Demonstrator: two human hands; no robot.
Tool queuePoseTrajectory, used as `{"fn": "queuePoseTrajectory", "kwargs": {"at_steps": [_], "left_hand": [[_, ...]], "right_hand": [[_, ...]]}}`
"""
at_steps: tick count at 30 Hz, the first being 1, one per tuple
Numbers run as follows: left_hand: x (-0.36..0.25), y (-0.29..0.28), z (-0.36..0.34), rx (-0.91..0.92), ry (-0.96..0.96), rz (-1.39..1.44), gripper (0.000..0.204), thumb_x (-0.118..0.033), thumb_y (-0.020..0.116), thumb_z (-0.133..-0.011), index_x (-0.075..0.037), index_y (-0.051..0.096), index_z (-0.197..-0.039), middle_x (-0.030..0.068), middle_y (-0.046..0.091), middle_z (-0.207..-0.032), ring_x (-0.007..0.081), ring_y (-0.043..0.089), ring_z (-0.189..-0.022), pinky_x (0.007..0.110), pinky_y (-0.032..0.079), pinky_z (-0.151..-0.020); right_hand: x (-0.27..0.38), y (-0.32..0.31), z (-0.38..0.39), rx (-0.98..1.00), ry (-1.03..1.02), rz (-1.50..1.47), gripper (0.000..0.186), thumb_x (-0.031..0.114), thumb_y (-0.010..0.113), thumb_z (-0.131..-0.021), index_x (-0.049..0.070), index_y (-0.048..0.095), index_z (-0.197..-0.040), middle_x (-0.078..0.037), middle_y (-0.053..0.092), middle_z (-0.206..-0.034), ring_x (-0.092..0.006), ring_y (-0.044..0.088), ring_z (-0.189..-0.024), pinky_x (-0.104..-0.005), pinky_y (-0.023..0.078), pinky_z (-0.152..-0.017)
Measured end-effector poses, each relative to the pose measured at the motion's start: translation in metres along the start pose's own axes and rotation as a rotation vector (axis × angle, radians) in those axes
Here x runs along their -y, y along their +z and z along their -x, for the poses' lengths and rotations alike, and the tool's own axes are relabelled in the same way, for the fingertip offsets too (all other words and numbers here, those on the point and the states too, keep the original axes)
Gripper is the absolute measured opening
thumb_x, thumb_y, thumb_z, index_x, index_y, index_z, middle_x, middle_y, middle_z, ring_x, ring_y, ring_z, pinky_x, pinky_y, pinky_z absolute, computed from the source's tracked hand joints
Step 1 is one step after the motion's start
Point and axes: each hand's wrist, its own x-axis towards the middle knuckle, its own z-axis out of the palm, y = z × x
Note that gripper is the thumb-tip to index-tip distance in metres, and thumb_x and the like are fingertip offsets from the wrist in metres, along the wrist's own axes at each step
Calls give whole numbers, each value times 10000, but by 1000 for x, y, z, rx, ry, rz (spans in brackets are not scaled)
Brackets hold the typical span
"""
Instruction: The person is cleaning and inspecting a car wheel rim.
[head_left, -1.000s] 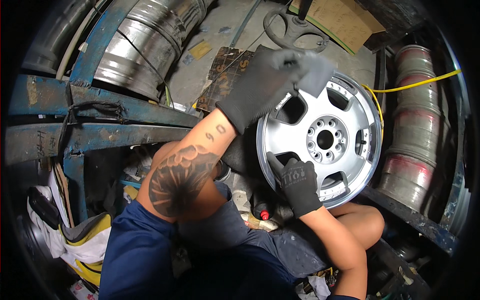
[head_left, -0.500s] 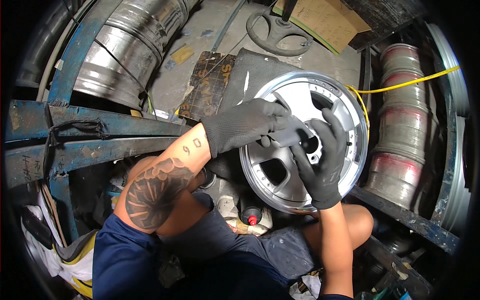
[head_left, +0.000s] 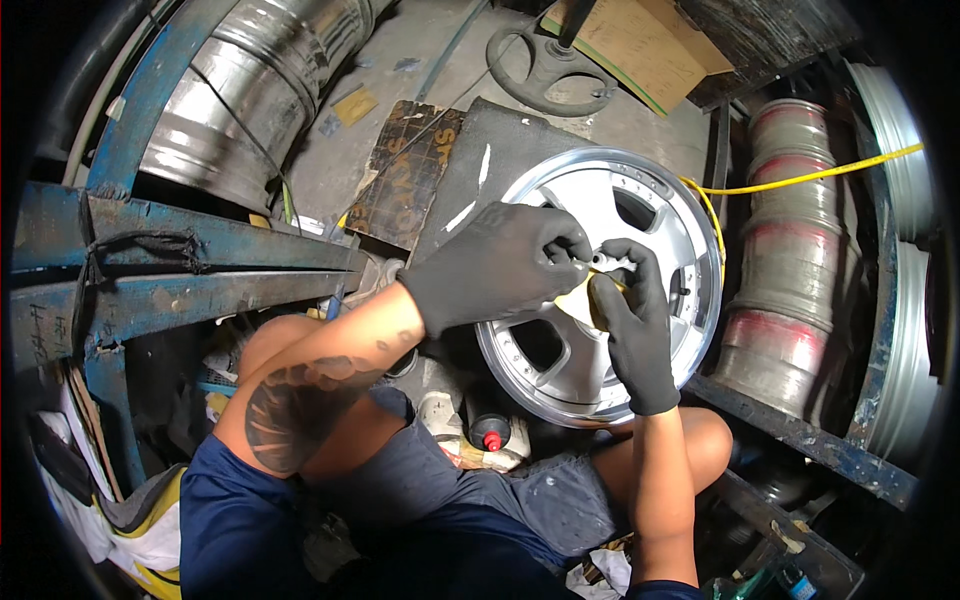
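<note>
A silver car wheel rim with a polished lip lies in front of me, its spoked face turned up. Over its middle I hold a small piece of sandpaper, with its yellowish back showing. My left hand, in a dark grey work glove, pinches the upper edge of the piece with thumb and forefinger. In a matching glove, my right hand grips the piece from the right with thumb and bent fingers. Part of the piece is hidden behind the gloves.
A dark bottle with a red tip stands between my knees. Blue metal beams reach in from the left. Stacked wheel barrels stand on the right, near a yellow hose. A steering wheel lies on the floor beyond the rim.
The sandpaper has turned from its dark grey side to its yellowish side. My right hand has gone from spread fingers to a closed grip, and my left fingers have drawn into a pinch.
</note>
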Motion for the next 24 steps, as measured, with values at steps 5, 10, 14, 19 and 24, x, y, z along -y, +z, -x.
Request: {"fn": "queuePoseTrajectory", "kwargs": {"at_steps": [5,10,14,19,24], "left_hand": [[3,4,-2,-229,-21,-167,299,-296,643,-927,-13,707,-1001,153,708,-856,250,703,-777,367,532,-729],[3,11,-7,-270,17,-148,282,-289,591,-950,-34,702,-993,177,696,-884,322,690,-834,422,516,-769],[11,-11,-11,-116,55,-464,253,-286,581,-944,-67,685,-1013,193,697,-929,379,664,-932,495,505,-857],[20,-33,-19,-319,59,-659,267,-299,563,-945,-103,649,-1105,187,691,-959,381,659,-968,501,517,-866],[13,-36,-21,-179,-39,-718,266,-293,534,-940,-87,673,-1034,166,707,-952,344,685,-946,478,528,-860]], "right_hand": [[12,7,-3,10,-529,473,340,91,702,-850,17,544,-1142,-178,591,-1122,-296,605,-939,-374,497,-852],[23,-1,-22,29,-584,1075,387,214,778,-775,52,577,-1064,-163,625,-1146,-352,634,-958,-451,481,-783],[20,-1,-34,263,-568,1074,226,122,680,-821,76,587,-1022,-122,636,-952,-347,618,-810,-448,478,-726],[-25,8,-14,677,-727,1111,442,149,627,-829,196,618,-1268,-94,596,-1287,-275,631,-1066,-444,477,-942],[-31,24,-21,676,-903,1173,403,207,633,-815,233,652,-1217,-78,569,-1369,-265,581,-1160,-471,439,-1027]]}}
